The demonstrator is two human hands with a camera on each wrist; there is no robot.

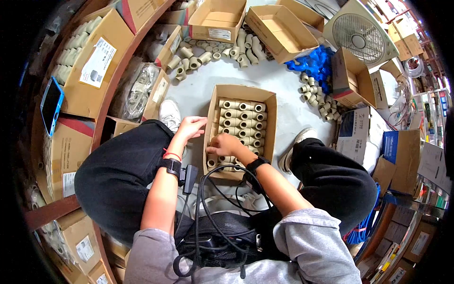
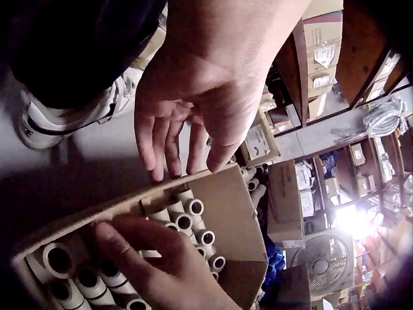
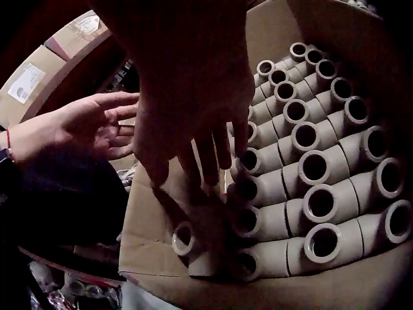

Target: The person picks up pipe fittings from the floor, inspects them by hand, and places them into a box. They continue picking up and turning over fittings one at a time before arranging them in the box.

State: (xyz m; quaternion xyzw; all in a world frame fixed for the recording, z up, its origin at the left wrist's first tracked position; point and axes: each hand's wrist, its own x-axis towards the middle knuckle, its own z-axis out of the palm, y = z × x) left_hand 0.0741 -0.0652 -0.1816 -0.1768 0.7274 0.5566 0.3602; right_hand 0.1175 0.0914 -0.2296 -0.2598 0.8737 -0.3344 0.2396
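An open cardboard box (image 1: 270, 113) stands on the floor between the legs, holding rows of beige pipe fittings (image 1: 244, 115) packed side by side. My left hand (image 1: 190, 128) is at the box's left wall, its fingers loosely bent and empty, fingertips by the top edge in the left wrist view. Inside the box, over its left side, my right hand (image 1: 226, 145) reaches down with fingers pointing at the gap beside the rows (image 3: 314, 166). One fitting (image 3: 183, 239) lies apart near the box wall, below the right fingers. Nothing shows between the right fingers.
Loose fittings (image 1: 205, 57) lie on the floor beyond the box, with empty cartons (image 1: 217, 19) behind them. To the right are blue plastic bags (image 1: 314, 64), a fan (image 1: 360, 37) and more cartons. Shelves with boxes (image 1: 97, 64) line the left. Black cables (image 1: 201, 208) hang over the lap.
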